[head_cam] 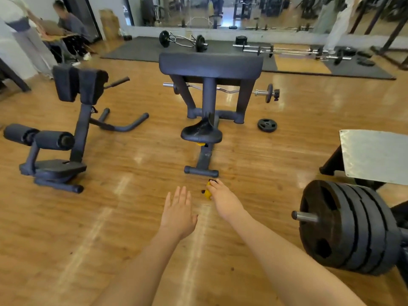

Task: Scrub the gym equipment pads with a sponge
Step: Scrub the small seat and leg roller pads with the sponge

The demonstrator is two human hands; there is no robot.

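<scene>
Low over the wooden floor (92, 217), both bare arms reach forward. The left hand (179, 212) is held flat with its fingers straight and close together, palm down, holding nothing. The right hand (223, 200) has its fingers curled round a yellow sponge (207, 192) with a dark edge, of which only a small part shows past the fingers. Just beyond the right hand stands the curl bench (206, 120), its rear foot bar closest to the sponge. The bench's small dark seat pad (201, 132) sits low on the centre post, and its wide arm pad (210, 65) spans the top, further off. A curl bar (231, 91) with a plate on its right end rests across the frame behind the post, and a loose weight plate (267, 125) lies on the floor to the right of the bench. To the left stands a back-extension frame (66, 129) with two upper pads and two roller pads. At the near right, a loaded bar end carries a stack of black plates (344, 226), with a metal footplate (375, 155) above it. Along the far wall, more barbells lie on dark mats (136, 48) under a mirror.
</scene>
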